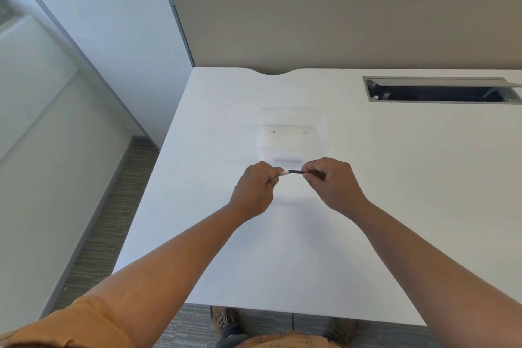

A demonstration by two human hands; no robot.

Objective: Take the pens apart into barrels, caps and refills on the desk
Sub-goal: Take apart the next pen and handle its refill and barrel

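Now our hands raised over bench (367, 206): left hand (255, 188) pinches white pen (284, 173) barrel, right hand (332, 182) pinches black cap (295, 171); pen mostly hidden.

bare forearms, a short mustard-orange sleeve (84, 319), brown shoes (223, 319) and dark trousers below.

We saw a pen (291, 172) held mid-frame above the counter (367, 206), a tray (291, 140) just behind it, a cable hatch (440, 90) upper right.
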